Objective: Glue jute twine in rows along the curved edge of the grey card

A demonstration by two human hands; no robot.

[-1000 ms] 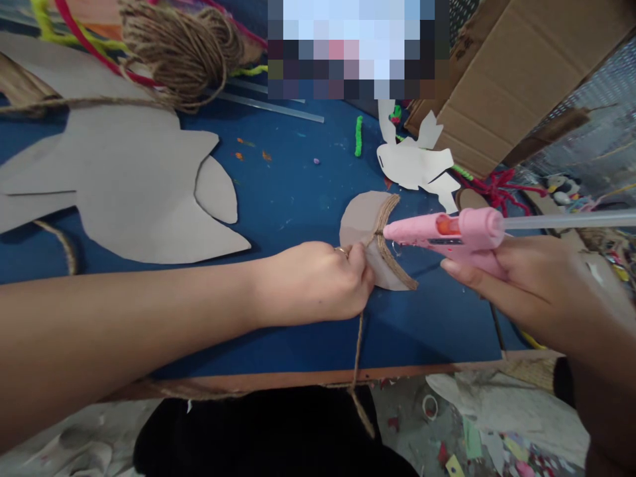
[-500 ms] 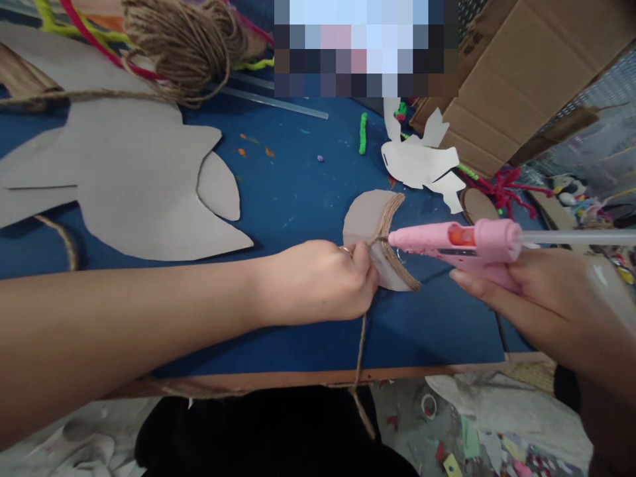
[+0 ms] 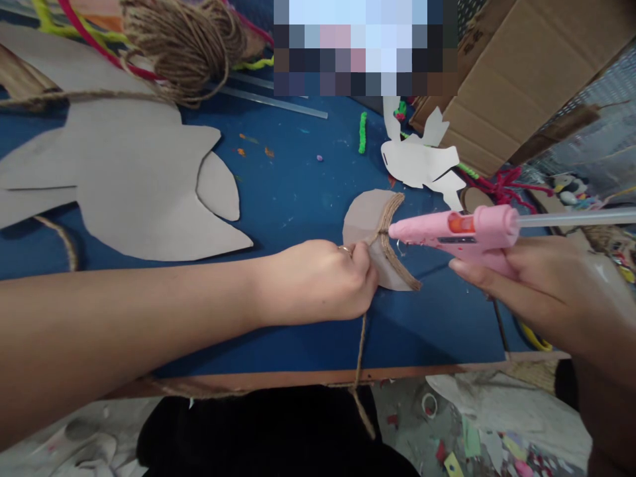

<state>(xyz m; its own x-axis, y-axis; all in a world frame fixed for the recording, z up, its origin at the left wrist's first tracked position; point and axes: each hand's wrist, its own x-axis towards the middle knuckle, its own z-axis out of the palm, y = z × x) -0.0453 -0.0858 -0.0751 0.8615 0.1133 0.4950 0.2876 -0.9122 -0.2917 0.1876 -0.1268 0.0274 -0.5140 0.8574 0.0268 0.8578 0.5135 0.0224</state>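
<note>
My left hand [image 3: 330,279] is closed on a strand of jute twine [image 3: 361,344], which trails from below the hand over the table's front edge. Beside it lies a grey cardboard crescent [image 3: 365,215], its curved right edge covered with rows of twine [image 3: 397,262]. A pink hot glue gun [image 3: 447,230] is gripped in my right hand [image 3: 541,285], with a clear glue stick [image 3: 571,218] poking out of its back. The gun's nozzle is at the twine rows near the middle of the curve. My left fingertips are partly hidden.
A large grey cardboard fish shape [image 3: 144,172] covers the left of the blue table [image 3: 293,192]. Behind it sits a ball of twine [image 3: 183,46]. White paper cutouts [image 3: 422,162], a green pipe cleaner piece [image 3: 362,132] and a cardboard box [image 3: 536,73] stand toward the back right.
The back of the glue gun has swung slightly up and away from me, while its nozzle stays near the twine. My left hand keeps its place.
</note>
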